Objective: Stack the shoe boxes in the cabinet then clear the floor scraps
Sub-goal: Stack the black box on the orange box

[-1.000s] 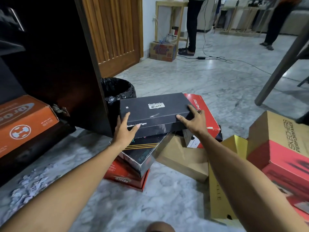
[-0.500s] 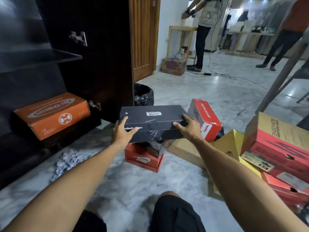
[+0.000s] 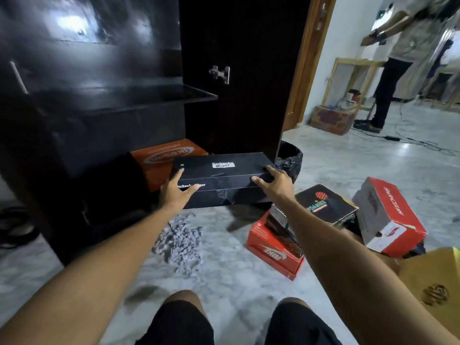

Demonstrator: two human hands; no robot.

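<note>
Head: both hands (image 3: pixel 175 192) (image 3: pixel 273 184) gripping black box (image 3: pixel 221 170) ends

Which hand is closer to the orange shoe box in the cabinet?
Left. The left hand grips the black box's end just in front of the orange box; the right hand holds the far end, toward the bin.
</note>
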